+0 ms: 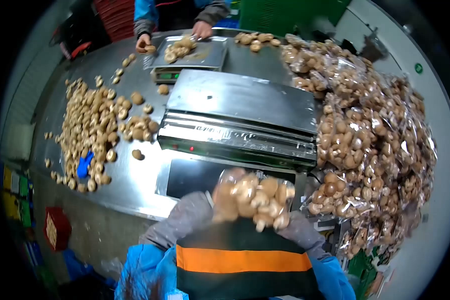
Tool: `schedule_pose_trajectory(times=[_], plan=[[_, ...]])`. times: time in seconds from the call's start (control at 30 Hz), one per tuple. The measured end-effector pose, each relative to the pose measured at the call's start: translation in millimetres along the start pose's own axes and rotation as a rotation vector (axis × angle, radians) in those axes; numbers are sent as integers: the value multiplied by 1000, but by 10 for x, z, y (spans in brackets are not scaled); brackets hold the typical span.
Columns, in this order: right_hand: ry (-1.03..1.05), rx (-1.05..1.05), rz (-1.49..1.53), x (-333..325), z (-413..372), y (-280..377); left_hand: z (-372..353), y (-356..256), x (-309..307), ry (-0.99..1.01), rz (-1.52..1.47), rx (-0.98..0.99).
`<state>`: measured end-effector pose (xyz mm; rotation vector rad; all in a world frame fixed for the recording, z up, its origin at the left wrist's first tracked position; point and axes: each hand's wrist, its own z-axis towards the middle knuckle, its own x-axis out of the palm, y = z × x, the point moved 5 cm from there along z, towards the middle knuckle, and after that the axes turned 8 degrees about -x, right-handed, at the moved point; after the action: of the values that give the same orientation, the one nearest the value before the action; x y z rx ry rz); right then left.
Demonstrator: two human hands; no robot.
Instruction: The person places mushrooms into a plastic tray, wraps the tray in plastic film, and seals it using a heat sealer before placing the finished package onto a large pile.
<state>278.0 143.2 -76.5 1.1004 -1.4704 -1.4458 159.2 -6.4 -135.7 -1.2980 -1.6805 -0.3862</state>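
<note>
A clear plastic bag of mushrooms (262,197) is held up in front of my apron, above the near edge of the table. My left hand (221,194), smeared by motion, grips the bag's left side. At the lower right of the bag is my right hand (285,229), closed against it, its fingers mostly hidden. Just beyond the bag stands a metal wrapping machine (237,102) with a red light on its front. A dark flat plate (195,178) lies between the machine and me.
Loose mushrooms (87,120) and a blue glove (85,165) lie at left. Bagged mushrooms (355,135) are heaped high at right. Across the table, a co-worker's hands (202,30) are at a scale (190,62) bearing mushrooms. A red crate (58,225) stands on the floor.
</note>
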Motion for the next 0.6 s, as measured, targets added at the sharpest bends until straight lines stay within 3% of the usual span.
schedule_pose_trajectory(times=[0.03, 0.07, 0.1, 0.13, 0.17, 0.2, 0.27, 0.3, 0.33, 0.37, 0.43, 0.5, 0.57, 0.6], plan=[[182, 222, 377, 137, -129, 62, -230, 87, 272, 136, 277, -78], [390, 371, 556, 296, -267, 229, -469, 113, 548, 265, 592, -50], [561, 435, 597, 420, -385, 371, -679, 120, 798, 383, 784, 9], [669, 434, 545, 522, -486, 450, -836, 95, 1044, 418, 868, 219], [720, 379, 364, 539, -499, 468, -899, 163, 1240, 546, 791, 265], [758, 304, 81, 545, -468, 374, -1014, 262, 1485, 619, 797, 125], [899, 102, -975, 404, -277, 265, -1126, 382, 1728, 728, 839, -83], [920, 61, -1265, 282, -202, 318, -1130, 432, 1729, 760, 861, -136], [859, 24, -1332, 160, -128, 395, -1135, 485, 1716, 786, 882, -185], [672, -109, -1166, -26, -42, 420, -1136, 523, 1697, 806, 906, -227], [502, -21, -384, -171, 54, 1472, -1108, 601, 1599, 829, 941, -307], [624, -274, -449, -74, -344, 1942, -1079, 670, 1502, 833, 963, -379], [729, -386, -616, 32, -693, 1873, -1004, 741, 1401, 828, 978, -441], [583, -357, -663, -68, -739, 1836, -961, 767, 1342, 821, 986, -461]])
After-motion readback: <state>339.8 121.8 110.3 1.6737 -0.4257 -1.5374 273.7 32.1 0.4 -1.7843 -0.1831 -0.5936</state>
